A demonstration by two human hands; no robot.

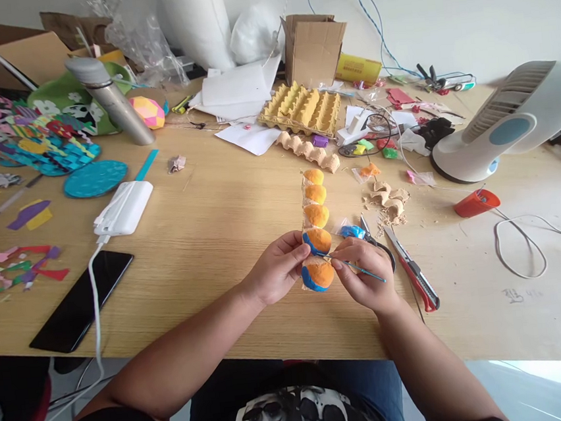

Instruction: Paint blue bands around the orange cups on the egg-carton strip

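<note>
A strip of egg-carton cups (316, 215), painted orange on top with blue on the nearest two, lies lengthwise on the wooden table (223, 229). My left hand (277, 268) grips the strip's near end from the left, fingers closed on it. In my right hand (363, 275) a thin paintbrush (360, 270) is pinched, its tip touching the gap between the two nearest cups. A small blue paint pot (352, 231) sits just right of the strip.
Scissors (375, 241) and a red utility knife (418, 276) lie right of my right hand. A white fan (505, 122) and an orange cup (475, 203) stand further right. On the left are a power bank (124, 209), a phone (83, 299) and paper crafts (51, 150); egg trays (300, 109) at the back.
</note>
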